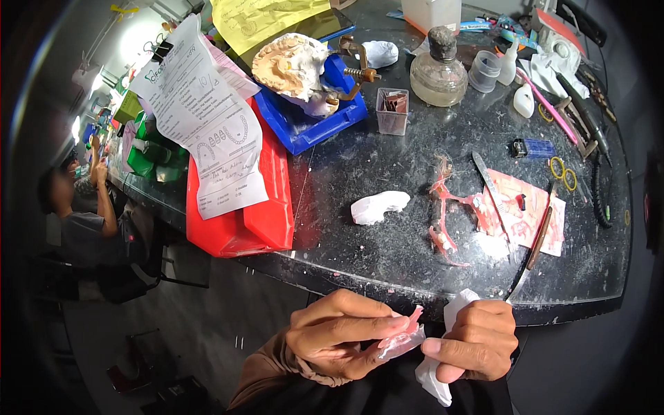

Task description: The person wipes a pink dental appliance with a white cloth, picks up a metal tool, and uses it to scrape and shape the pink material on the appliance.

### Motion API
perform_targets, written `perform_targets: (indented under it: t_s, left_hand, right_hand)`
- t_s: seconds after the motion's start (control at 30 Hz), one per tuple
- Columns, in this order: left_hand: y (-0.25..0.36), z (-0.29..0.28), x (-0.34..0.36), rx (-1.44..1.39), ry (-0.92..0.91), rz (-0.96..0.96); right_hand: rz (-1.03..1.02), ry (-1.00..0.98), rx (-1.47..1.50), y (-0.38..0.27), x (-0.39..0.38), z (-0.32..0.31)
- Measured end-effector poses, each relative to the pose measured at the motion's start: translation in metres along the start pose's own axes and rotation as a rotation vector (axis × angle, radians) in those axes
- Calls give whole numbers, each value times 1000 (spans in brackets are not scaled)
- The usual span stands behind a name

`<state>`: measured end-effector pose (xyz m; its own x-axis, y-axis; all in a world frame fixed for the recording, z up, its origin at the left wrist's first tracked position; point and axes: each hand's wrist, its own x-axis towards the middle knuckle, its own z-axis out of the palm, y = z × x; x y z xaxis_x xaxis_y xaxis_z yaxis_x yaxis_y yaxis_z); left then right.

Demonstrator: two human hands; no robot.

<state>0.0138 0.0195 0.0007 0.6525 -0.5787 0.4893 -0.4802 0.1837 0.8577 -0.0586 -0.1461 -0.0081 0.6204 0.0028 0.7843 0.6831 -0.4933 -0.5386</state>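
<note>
My left hand, near the table's front edge, pinches a pink piece with translucent material on it between thumb and fingers. Beside it, my right hand is closed around a crumpled white tissue. On the dark table above them lie a white cast-like piece, branching pink scraps, a smeared pink sheet, a metal knife and a wooden-handled wax knife, whose blade points down toward my right hand.
A red tray with a paper form, a blue tray with a mounted cast, a glass burner and a small clear box stand behind. A person sits at the far left.
</note>
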Motion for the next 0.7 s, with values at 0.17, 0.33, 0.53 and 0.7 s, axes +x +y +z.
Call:
perform_targets:
  t_s: [0.17,0.33,0.53,0.7]
  left_hand:
    - [-3,6,-2,8,80,1]
    - [-5,12,2,-14,116,32]
    - [-4,11,3,15,62,33]
    - [-6,20,4,0,97,54]
  right_hand:
    - [-11,-20,26,2,-3,0]
    - [-14,-4,12,3,-1,4]
    - [10,-35,-70,4,1,5]
    - [-1,-36,-72,3,1,5]
